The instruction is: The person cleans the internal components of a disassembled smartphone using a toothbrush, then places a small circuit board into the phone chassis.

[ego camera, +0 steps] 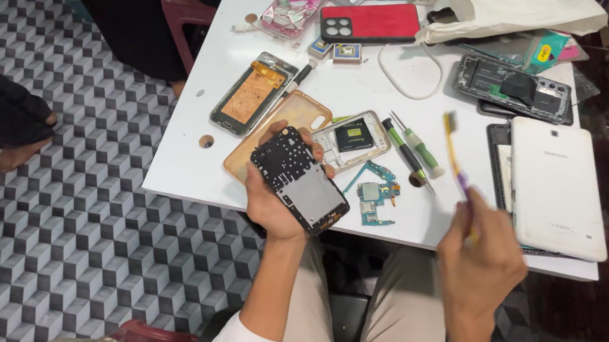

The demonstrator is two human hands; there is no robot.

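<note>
**Brushing an opened phone at the white table**

Holding a dark phone frame [300, 180], the left hand [277, 199] curls its fingers around the edges and keeps it just above the near edge of the white table [193, 169]. The frame is bare, with its back off and many small holes and a grey plate showing. The right hand [477, 262] is closed around a small brush [456, 159] with a yellow and purple handle. The brush points up and away, and its bristles are in the air, well apart from the frame.

So the taking-apart looks mostly done. Just beside the frame lies a blue circuit board [374, 195], already out of a phone. Near it sits another open phone shell with a black battery [351, 138] in it. A clear tan case [278, 130] lies under and behind the left hand. Two screwdrivers with green grips [411, 152] rest between the shell and the brush.

The cleaning seems to be only partly done, since the brush is not touching anything now. Nothing is put back together yet.

Farther out are a phone with an orange back part [251, 94], a red phone case [370, 22], a white cable [411, 73], another open phone [514, 88] and a white tablet [557, 189]. Someone else's bare foot [15, 151] rests on the patterned floor [62, 238] on the far left.
</note>
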